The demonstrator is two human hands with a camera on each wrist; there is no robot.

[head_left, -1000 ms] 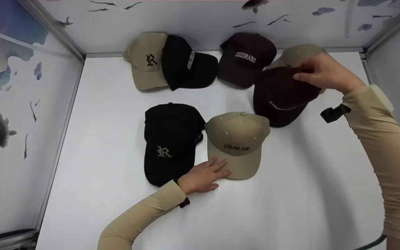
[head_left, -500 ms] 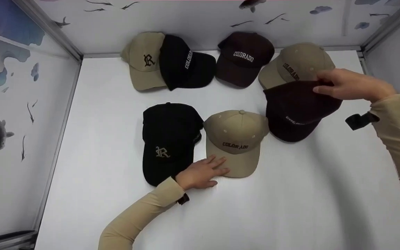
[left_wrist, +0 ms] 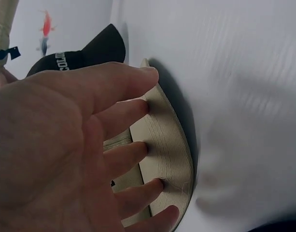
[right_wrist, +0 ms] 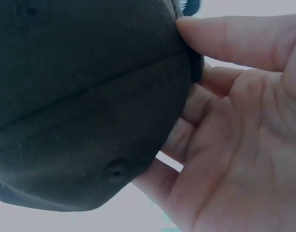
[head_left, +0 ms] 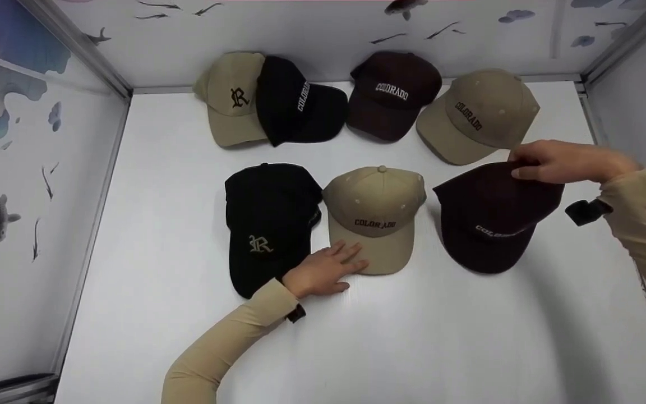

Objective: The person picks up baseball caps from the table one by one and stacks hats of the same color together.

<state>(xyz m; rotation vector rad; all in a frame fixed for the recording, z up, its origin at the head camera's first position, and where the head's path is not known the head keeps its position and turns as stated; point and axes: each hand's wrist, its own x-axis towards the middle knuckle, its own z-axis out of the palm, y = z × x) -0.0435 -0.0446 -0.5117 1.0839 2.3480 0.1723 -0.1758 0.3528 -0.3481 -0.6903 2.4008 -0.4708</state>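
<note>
Seven caps lie on the white table [head_left: 469, 336]: three tan, two black and two maroon. Four form a row along the far edge: a tan cap with an R [head_left: 230, 98] near the far left corner, a black Colorado cap [head_left: 295, 106] overlapping its right side, a maroon cap [head_left: 393, 95] just beside that, and a tan Colorado cap [head_left: 477, 115] towards the far right corner. Three more form a row across the middle: a black cap with an R [head_left: 267, 224] on the left, a tan cap [head_left: 373, 216] touching it in the centre, and a dark maroon cap [head_left: 491, 216] a little apart to the right. The table is walled on the left, far and right sides by pale panels [head_left: 9, 235] printed with fish and blue blotches, joined by metal corner posts. The left hand [head_left: 323, 272], in a tan sleeve, lies flat with its fingers [left_wrist: 133, 108] straight and slightly spread, their tips pressing on the brim of the central tan cap near the table's middle; it grips nothing. The right hand [head_left: 567, 163], near the right edge, pinches the back of the dark maroon cap's crown, thumb [right_wrist: 234, 36] over the top and fingers curled beneath; whether the cap rests fully on the table cannot be told.
</note>
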